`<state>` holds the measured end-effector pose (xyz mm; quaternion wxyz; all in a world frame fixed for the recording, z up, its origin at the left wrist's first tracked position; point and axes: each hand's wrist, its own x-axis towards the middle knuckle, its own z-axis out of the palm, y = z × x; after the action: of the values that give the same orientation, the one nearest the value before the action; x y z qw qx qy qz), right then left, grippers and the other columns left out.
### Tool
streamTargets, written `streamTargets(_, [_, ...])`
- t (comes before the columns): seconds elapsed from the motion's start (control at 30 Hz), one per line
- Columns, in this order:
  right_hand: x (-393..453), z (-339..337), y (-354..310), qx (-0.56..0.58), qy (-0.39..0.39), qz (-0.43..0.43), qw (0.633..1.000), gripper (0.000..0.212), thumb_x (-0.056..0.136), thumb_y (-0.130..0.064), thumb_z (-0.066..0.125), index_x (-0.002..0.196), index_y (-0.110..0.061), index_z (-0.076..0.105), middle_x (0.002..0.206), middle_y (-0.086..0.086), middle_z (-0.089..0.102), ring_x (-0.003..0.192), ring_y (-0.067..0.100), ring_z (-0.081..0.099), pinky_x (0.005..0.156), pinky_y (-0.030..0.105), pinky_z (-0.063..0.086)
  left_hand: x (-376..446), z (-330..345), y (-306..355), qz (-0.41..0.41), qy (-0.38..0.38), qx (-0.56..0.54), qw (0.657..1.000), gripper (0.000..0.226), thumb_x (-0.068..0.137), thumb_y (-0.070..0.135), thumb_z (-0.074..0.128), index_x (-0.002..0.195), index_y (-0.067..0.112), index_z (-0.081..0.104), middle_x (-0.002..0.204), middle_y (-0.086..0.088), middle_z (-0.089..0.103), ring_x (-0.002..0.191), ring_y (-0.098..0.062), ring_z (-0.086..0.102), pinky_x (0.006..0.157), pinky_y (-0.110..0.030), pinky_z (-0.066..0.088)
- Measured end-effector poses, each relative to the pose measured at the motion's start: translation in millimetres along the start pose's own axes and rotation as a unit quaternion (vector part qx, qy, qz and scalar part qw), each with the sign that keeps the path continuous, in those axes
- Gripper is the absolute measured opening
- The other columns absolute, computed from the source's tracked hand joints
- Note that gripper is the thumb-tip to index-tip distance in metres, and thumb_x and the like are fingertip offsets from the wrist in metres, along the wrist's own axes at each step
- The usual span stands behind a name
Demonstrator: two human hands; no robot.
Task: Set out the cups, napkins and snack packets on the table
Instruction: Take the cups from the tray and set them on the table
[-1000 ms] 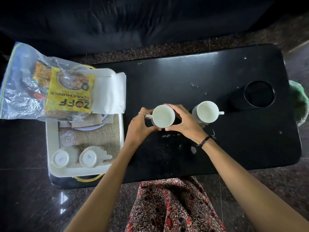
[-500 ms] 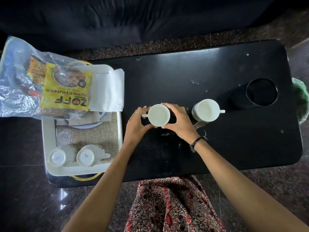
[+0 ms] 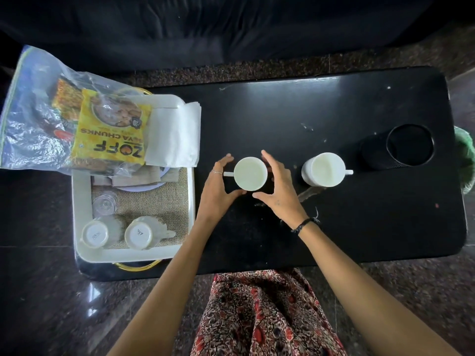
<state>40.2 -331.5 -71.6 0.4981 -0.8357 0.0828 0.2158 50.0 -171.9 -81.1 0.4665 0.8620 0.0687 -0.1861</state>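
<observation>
A white cup (image 3: pixel 250 173) stands upright on the black table (image 3: pixel 308 111), handle pointing left. My left hand (image 3: pixel 218 186) and my right hand (image 3: pixel 279 187) flank it with fingers spread, just off its sides. A second white cup (image 3: pixel 322 169) stands to its right, handle pointing right. Two more cups (image 3: pixel 96 233) (image 3: pixel 140 232) sit upside down in the white tray (image 3: pixel 81 201) at the left. White napkins (image 3: pixel 174 137) and a clear bag with a yellow snack packet (image 3: pixel 110 129) lie across the tray's far end.
A small clear glass (image 3: pixel 102 204) stands in the tray on burlap cloth. A black mesh cup (image 3: pixel 408 147) lies on the table's right side. A green object (image 3: pixel 465 155) sits past the right edge. A dark sofa runs behind the table.
Both hands have let go of the middle cup and opened away from it. The cup stands where it was set.
</observation>
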Motion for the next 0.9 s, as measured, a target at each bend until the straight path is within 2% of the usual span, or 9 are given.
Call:
streamTargets(0.1, [-13.2, 11.9, -5.1, -0.030, 0.106, -0.034, 0.993, 0.087, 0.071, -0.006, 0.077, 0.141, -0.025, 0.030, 0.138, 0.002, 0.034, 0.125, 0.013, 0.031, 0.104, 0.028, 0.035, -17.0, -1.2, 6.2, 0.029, 0.059, -0.012, 0.998, 0.078, 0.067, 0.001, 0.079, 0.134, 0.010, 0.038, 0.146, -0.008, 0.030, 0.130, -0.002, 0.027, 0.109, -0.013, 0.027])
streamTargets(0.17, [-25.5, 20.0, -14.4, -0.039, 0.176, -0.076, 0.981, 0.070, 0.074, -0.011, 0.075, 0.132, -0.024, 0.039, 0.126, 0.003, 0.043, 0.115, 0.019, 0.043, 0.092, 0.034, 0.048, -33.1, -6.0, 13.8, 0.021, 0.085, -0.022, 0.996, 0.066, 0.073, -0.001, 0.073, 0.130, 0.012, 0.042, 0.141, -0.007, 0.035, 0.125, -0.002, 0.033, 0.108, -0.011, 0.028])
streamTargets(0.23, [-37.5, 28.8, -30.2, -0.028, 0.198, -0.092, 0.975, 0.051, 0.078, -0.014, 0.070, 0.120, -0.025, 0.043, 0.109, -0.004, 0.046, 0.096, 0.016, 0.049, 0.079, 0.032, 0.051, -49.0, -13.9, 23.8, -0.003, 0.094, -0.045, 0.995, 0.049, 0.080, 0.003, 0.068, 0.122, 0.018, 0.047, 0.127, -0.003, 0.048, 0.112, -0.001, 0.046, 0.100, -0.006, 0.034])
streamTargets(0.33, [-50.4, 48.6, -59.1, 0.025, 0.168, -0.105, 0.980, 0.041, 0.084, -0.012, 0.063, 0.118, -0.025, 0.046, 0.098, -0.006, 0.050, 0.076, 0.007, 0.050, 0.073, 0.017, 0.048, -69.4, -30.3, 35.5, -0.038, 0.089, -0.090, 0.991, 0.030, 0.088, 0.006, 0.060, 0.109, 0.026, 0.050, 0.101, 0.012, 0.061, 0.092, 0.008, 0.057, 0.084, -0.008, 0.045])
streamTargets(0.43, [-54.2, 72.7, -83.9, 0.102, 0.123, -0.074, 0.984, 0.032, 0.087, -0.010, 0.061, 0.116, -0.016, 0.049, 0.090, -0.001, 0.059, 0.073, 0.008, 0.055, 0.069, 0.013, 0.049, -83.2, -52.8, 33.1, -0.063, 0.122, -0.081, 0.987, 0.019, 0.092, 0.009, 0.056, 0.099, 0.026, 0.054, 0.088, 0.019, 0.062, 0.081, 0.009, 0.060, 0.071, -0.004, 0.045])
streamTargets(0.57, [-45.6, 110.5, -96.5, 0.090, -0.008, 0.078, 0.993, 0.022, 0.088, -0.024, 0.061, 0.106, -0.015, 0.051, 0.077, -0.001, 0.061, 0.074, 0.022, 0.065, 0.069, 0.042, 0.056, -92.6, -90.9, 10.9, -0.123, 0.181, 0.055, 0.974, 0.014, 0.094, 0.022, 0.052, 0.107, 0.021, 0.058, 0.102, 0.003, 0.064, 0.094, -0.014, 0.061, 0.073, -0.025, 0.044])
streamTargets(0.67, [-40.4, 140.6, -93.7, 0.002, -0.061, 0.163, 0.985, 0.028, 0.088, -0.034, 0.059, 0.104, -0.014, 0.049, 0.087, 0.011, 0.068, 0.078, 0.030, 0.068, 0.070, 0.047, 0.056, -90.9, -118.4, -14.9, -0.179, 0.200, 0.132, 0.954, 0.026, 0.092, 0.031, 0.054, 0.112, 0.014, 0.056, 0.116, -0.007, 0.061, 0.109, -0.025, 0.053, 0.078, -0.031, 0.037])
streamTargets(0.8, [-30.4, 170.8, -93.1, -0.061, -0.071, 0.221, 0.971, 0.033, 0.086, -0.034, 0.060, 0.101, -0.006, 0.053, 0.101, 0.017, 0.065, 0.086, 0.037, 0.067, 0.074, 0.048, 0.056, -77.2, -140.1, -49.0, -0.291, 0.099, 0.177, 0.935, 0.045, 0.089, 0.042, 0.055, 0.116, 0.006, 0.053, 0.120, -0.018, 0.058, 0.111, -0.036, 0.052, 0.090, -0.043, 0.041])
streamTargets(0.9, [-22.4, 182.9, -93.5, -0.059, -0.089, 0.258, 0.960, 0.036, 0.082, -0.034, 0.063, 0.089, 0.001, 0.060, 0.095, 0.019, 0.068, 0.085, 0.036, 0.068, 0.074, 0.048, 0.057, -69.5, -141.5, -57.3, -0.325, 0.033, 0.165, 0.931, 0.048, 0.088, 0.045, 0.054, 0.112, 0.004, 0.054, 0.114, -0.019, 0.062, 0.102, -0.034, 0.058, 0.081, -0.038, 0.042])
